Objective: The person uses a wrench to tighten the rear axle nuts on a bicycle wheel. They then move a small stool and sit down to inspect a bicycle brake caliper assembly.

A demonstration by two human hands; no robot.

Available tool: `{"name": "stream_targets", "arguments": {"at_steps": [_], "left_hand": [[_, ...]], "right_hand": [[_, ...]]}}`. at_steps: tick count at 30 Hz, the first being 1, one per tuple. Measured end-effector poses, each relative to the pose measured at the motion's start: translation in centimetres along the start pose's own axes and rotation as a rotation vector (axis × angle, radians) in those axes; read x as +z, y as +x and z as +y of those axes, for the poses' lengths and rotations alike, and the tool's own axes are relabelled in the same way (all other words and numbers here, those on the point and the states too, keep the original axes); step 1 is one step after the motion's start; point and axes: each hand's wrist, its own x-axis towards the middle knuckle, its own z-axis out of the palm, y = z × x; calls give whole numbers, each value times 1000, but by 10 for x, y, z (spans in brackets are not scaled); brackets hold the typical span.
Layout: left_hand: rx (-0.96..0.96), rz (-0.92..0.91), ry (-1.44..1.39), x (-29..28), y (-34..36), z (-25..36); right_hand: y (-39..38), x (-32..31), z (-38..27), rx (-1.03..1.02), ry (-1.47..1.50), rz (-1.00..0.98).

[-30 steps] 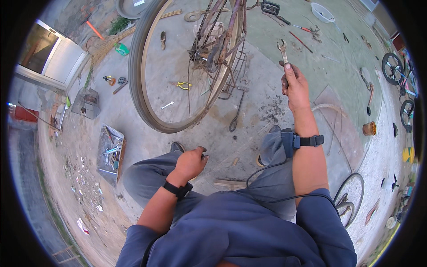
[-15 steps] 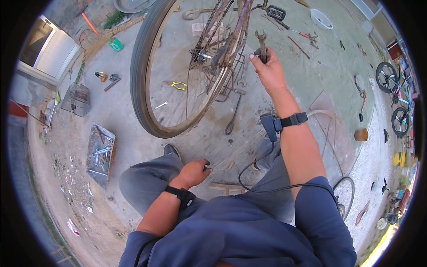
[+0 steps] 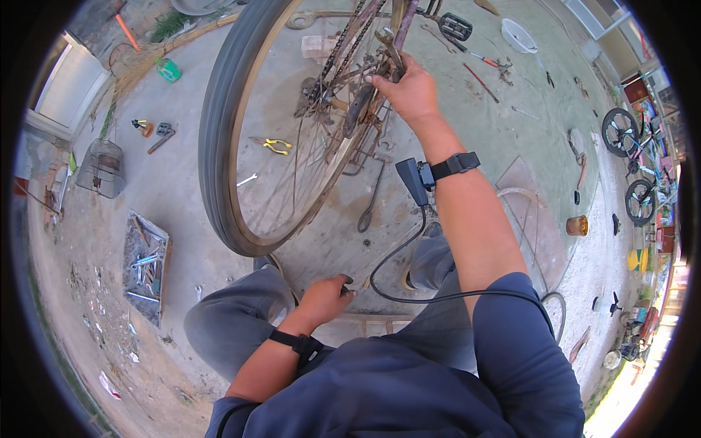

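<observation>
My right hand [image 3: 409,87] grips a dark open-ended wrench [image 3: 387,42], raised against the rusty rear dropout and frame of a bicycle [image 3: 401,18], beside its chain [image 3: 342,47] and wheel hub. The large wheel's tyre [image 3: 217,168] fills the upper middle. My left hand [image 3: 325,298] is low between my knees, fingers curled; whatever is in them, if anything, is too hidden to make out. Beyond it, inside the wheel's outline, lie yellow-handled pliers [image 3: 276,143] and a small silver wrench [image 3: 247,179] on the concrete.
A tool tray [image 3: 164,263] sits at my left, near a wire basket [image 3: 102,164] and broom [image 3: 139,58]. Long tools [image 3: 478,80], a white basin [image 3: 517,36] and a rusty can [image 3: 576,225] lie to the right. Other bicycles [image 3: 621,133] line the far right edge.
My right hand has moved left and up with the wrench, onto the bicycle's axle area. The wheel appears lower and further left in view. My left hand stays low, fingers still curled.
</observation>
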Motion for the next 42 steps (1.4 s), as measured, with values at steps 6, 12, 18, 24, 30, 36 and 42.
{"name": "stream_targets", "arguments": {"at_steps": [6, 12, 18, 24, 30, 36, 42], "left_hand": [[21, 20, -33, -1, -1, 5], [24, 13, -40, -1, 0, 5], [22, 4, -57, 1, -1, 4], [16, 2, -64, 0, -1, 5], [10, -6, -54, 0, -1, 6], [5, -3, -55, -1, -1, 7], [-3, -13, -54, -2, -2, 9]], "right_hand": [[-1, 7, -2, 26, -83, -3], [-3, 8, 0, 23, -51, -22], [2, 10, -1, 14, -67, 29], [4, 7, -3, 47, -41, 3], [4, 8, -3, 44, -54, 21], [3, 7, -3, 38, -35, -1], [2, 7, -4, 49, -44, 12]]}}
